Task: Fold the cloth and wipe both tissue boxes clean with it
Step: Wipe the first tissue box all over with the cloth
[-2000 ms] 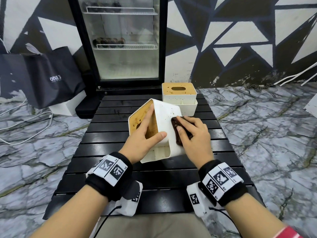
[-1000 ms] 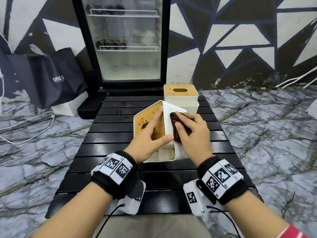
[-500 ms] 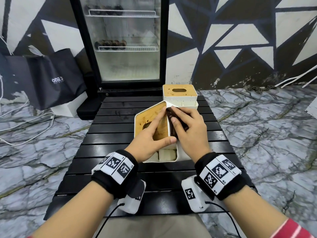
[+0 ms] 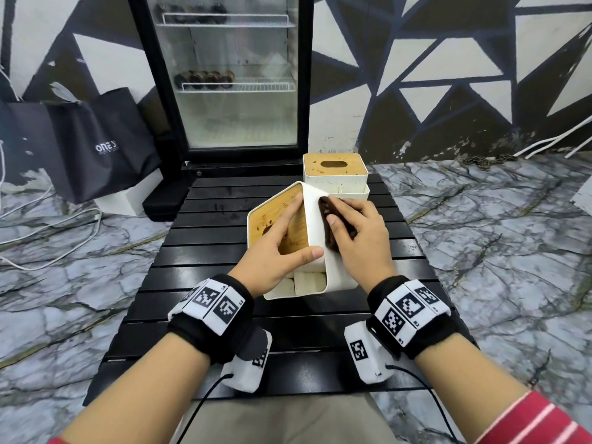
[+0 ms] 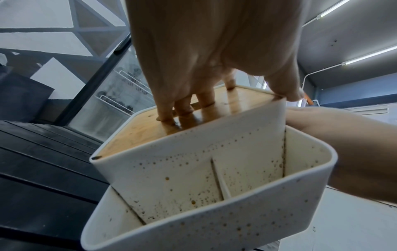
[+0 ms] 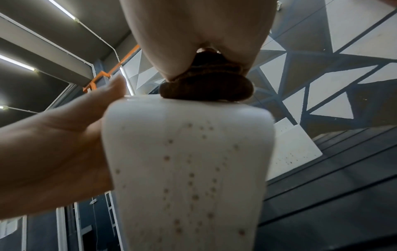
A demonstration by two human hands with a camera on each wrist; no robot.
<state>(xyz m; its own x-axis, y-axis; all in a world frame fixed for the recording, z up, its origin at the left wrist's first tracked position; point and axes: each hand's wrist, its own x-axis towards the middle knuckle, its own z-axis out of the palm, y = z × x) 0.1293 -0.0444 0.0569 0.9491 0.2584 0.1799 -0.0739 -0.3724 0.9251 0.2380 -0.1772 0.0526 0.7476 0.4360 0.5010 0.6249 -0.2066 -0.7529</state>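
A white tissue box (image 4: 315, 232) with a wooden lid is tipped onto its side on the black slatted table (image 4: 224, 267). Its speckled white wall (image 5: 193, 169) (image 6: 189, 169) faces me. My left hand (image 4: 282, 248) grips it, fingers on the wooden lid (image 5: 150, 129) and thumb on the white wall. My right hand (image 4: 358, 235) presses a folded dark brown cloth (image 4: 326, 225) (image 6: 206, 88) against the upper white side. A second white tissue box (image 4: 334, 174) with a wooden lid stands upright just behind.
A glass-door fridge (image 4: 230, 75) stands behind the table. A black shopping bag (image 4: 96, 142) sits on the marble floor at the left, with white cables (image 4: 48, 225) nearby. More cables (image 4: 551, 139) run along the wall at the right.
My right hand slid the cloth up the box's white side toward its far end and then back toward me. The left hand kept its hold, and the box turned a little.
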